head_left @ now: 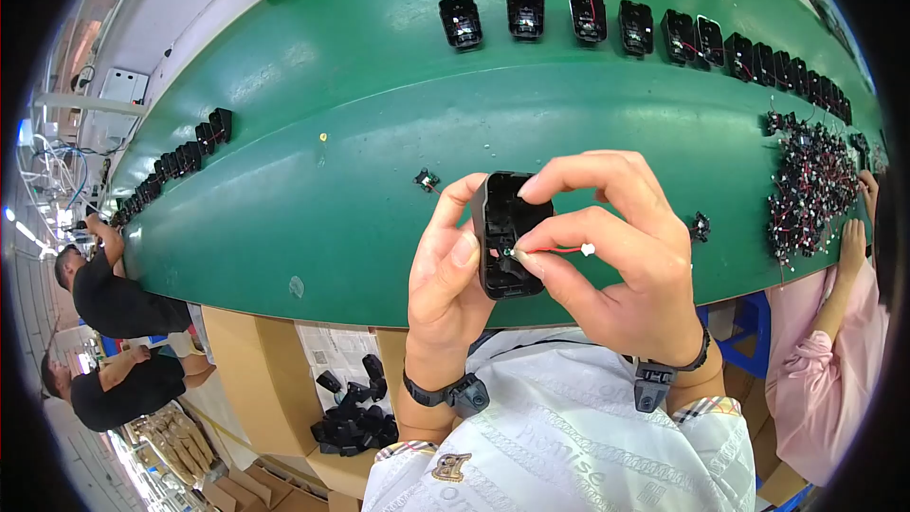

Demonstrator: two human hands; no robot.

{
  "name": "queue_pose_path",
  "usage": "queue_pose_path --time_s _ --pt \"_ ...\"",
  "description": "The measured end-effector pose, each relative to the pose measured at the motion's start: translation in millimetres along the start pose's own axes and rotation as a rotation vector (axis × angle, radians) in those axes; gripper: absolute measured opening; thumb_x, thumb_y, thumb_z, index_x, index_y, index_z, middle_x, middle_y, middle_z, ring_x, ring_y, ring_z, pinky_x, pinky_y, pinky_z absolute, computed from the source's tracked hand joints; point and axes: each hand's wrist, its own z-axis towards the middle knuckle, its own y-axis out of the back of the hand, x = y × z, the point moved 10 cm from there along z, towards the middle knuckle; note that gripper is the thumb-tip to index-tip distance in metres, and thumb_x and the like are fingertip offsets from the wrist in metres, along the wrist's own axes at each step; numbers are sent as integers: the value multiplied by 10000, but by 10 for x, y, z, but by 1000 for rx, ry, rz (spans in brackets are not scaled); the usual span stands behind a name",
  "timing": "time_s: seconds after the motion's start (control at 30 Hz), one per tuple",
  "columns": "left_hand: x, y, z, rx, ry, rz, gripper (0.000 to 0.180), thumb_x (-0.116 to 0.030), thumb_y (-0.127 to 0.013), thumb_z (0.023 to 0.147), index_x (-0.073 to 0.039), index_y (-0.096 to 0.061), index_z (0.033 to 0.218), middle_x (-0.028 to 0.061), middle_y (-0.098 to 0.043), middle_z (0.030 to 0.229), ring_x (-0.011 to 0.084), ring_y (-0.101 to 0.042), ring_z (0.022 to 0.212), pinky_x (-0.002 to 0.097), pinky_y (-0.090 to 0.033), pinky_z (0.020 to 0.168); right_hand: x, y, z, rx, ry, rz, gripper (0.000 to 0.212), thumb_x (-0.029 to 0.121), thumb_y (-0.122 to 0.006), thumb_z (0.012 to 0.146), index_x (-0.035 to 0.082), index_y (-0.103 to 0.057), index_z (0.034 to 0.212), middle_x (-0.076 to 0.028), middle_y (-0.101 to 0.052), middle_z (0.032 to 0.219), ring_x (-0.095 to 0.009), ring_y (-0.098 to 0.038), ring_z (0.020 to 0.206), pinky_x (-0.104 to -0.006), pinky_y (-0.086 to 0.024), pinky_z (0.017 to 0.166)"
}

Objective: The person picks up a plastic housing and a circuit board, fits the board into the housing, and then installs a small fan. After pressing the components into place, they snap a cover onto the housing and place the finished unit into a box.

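My left hand (442, 270) is closed around a black plastic housing (502, 218), with its open, hollow side facing up. Inside the housing, the thumb and index finger of my right hand (621, 237) pinch a small green-edged part (509, 253), mostly hidden by the fingertips. Out of that pinch runs a red wire (559, 249), ending in a white connector (588, 249) beside my palm. Another finger of my right hand rests at the housing's upper rim. On the table, a small wired part (427, 179) lies left of the housing, and a similar part (700, 227) lies right of my right hand.
A green table (360, 228) carries a row of black housings (588, 17) along its far side and more housings (180, 159) at left. A heap of wired parts (810, 190) lies at right near a co-worker's hand (853, 242). A cardboard box (270, 370) with black pieces stands below the table edge.
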Motion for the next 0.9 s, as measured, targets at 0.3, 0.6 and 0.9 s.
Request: queue_pose_path --time_s 0.3,0.6,0.9 --pt "72 -27 29 79 -56 -33 642 -290 -623 957 23 -310 1422 187 -562 1308 232 -598 1184 364 -485 1019 214 97 -64 -37 244 -228 218 6 -815 639 74 -688 803 -43 -677 1035 -276 -624 915 -365 -514 748" --pt "101 -73 21 75 -50 -106 651 -287 -628 955 20 -308 1432 184 -564 1306 233 -610 1163 355 -504 994 10 70 -59 0 108 63 209 -24 -799 691 56 -683 845 -76 -737 980 -278 -676 856 -358 -540 747" --pt "48 -28 4 -9 -91 -3 705 -324 -668 922 8 -303 1426 204 -565 1292 253 -638 1118 380 -551 939 121 151 -26 -55 186 -71 218 5 -826 686 80 -685 834 -56 -726 960 -244 -661 785 -342 -529 704"
